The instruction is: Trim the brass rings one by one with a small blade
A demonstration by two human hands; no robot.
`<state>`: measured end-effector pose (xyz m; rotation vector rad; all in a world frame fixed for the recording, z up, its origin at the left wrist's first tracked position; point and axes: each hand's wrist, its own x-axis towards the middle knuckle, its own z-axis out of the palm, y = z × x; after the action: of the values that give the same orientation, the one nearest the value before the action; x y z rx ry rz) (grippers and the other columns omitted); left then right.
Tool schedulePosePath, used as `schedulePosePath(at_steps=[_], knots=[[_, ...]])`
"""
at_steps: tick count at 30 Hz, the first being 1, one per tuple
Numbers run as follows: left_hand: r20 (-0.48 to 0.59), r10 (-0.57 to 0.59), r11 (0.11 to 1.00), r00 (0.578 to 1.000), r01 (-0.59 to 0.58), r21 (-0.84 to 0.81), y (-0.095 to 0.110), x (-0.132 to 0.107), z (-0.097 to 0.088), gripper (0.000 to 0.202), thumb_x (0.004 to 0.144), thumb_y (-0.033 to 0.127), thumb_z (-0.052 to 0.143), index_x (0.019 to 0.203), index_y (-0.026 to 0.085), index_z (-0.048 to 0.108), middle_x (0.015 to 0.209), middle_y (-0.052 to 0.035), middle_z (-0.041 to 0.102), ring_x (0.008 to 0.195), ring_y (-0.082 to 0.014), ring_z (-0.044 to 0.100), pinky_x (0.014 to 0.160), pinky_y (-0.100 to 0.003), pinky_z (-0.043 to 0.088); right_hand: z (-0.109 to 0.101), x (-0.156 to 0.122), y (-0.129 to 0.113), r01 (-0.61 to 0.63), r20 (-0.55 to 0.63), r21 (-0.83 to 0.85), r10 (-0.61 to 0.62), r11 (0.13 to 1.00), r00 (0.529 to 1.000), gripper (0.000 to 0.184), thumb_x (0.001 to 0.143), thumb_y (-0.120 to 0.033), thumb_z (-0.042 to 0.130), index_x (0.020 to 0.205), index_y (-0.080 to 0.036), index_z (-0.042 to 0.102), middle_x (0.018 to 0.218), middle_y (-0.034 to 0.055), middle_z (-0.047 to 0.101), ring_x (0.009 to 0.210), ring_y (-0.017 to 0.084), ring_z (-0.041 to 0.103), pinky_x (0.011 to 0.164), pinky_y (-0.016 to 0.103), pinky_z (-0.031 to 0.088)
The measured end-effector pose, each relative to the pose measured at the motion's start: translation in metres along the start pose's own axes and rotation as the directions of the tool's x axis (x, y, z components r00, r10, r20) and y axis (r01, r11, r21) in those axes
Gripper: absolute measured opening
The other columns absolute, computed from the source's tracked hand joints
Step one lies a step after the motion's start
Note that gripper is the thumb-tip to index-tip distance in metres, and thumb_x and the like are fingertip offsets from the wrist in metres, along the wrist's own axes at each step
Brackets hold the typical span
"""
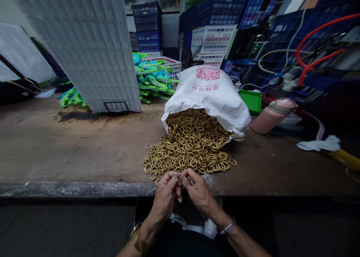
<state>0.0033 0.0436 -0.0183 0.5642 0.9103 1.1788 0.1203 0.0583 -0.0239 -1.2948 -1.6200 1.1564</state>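
A pile of several brass-coloured rings [191, 148] spills out of a white sack [209, 93] lying on its side on the brown worktable [70, 148]. My left hand [165, 195] and my right hand [198, 191] meet at the table's near edge, just in front of the pile. Both are pinched closed, fingertips together. My right hand holds a small thin metal piece that I cannot name. What my left hand pinches is hidden by its fingers.
A white gridded panel [92, 47] stands upright at the back left. Green and blue items [153, 78] lie heaped behind it. Blue and white crates [213, 28] stack at the back. A pink bottle [271, 116], green box [251, 101] and hoses sit at right.
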Motion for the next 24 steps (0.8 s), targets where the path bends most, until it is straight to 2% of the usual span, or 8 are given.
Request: schedulePosePath(at_steps=[5,18,24], knots=[[0.026,0.039,0.997,0.999,-0.04,0.064,-0.007,0.003,-0.003,0.028,0.072,0.038,0.061,0.084,0.016,0.05,0.058,0.0052,0.052,0.038,-0.0042,0.041,0.034,-0.016,0.037,0.002,0.001,0.008,-0.06,-0.001,0.112,0.06,0.992,0.998,0.03,0.084,-0.045,0.041,0.072,-0.019,0.047,0.061,-0.0028,0.052,0.057,0.01,0.049,0.056,0.021,0.04],[0.059,-0.068,0.93,0.996,0.041,0.365,-0.003,0.003,-0.009,0.033,0.073,0.048,0.054,0.069,0.016,0.048,0.038,0.0072,0.045,0.029,-0.0051,0.038,0.033,-0.016,0.035,0.004,0.006,0.018,-0.118,-0.03,0.068,0.12,0.991,0.992,0.028,0.079,-0.045,0.046,0.068,-0.019,0.045,0.059,-0.0048,0.047,0.056,0.009,0.045,0.056,0.021,0.037],[0.075,-0.108,0.89,0.991,0.063,0.451,0.003,0.004,-0.008,0.036,0.07,0.051,0.054,0.068,0.016,0.049,0.05,0.0048,0.049,0.033,-0.0044,0.04,0.031,-0.015,0.032,0.003,0.004,0.017,-0.152,-0.015,0.11,0.154,0.982,0.988,0.028,0.079,-0.044,0.045,0.066,-0.019,0.045,0.055,-0.0053,0.047,0.054,0.009,0.043,0.056,0.022,0.037]])
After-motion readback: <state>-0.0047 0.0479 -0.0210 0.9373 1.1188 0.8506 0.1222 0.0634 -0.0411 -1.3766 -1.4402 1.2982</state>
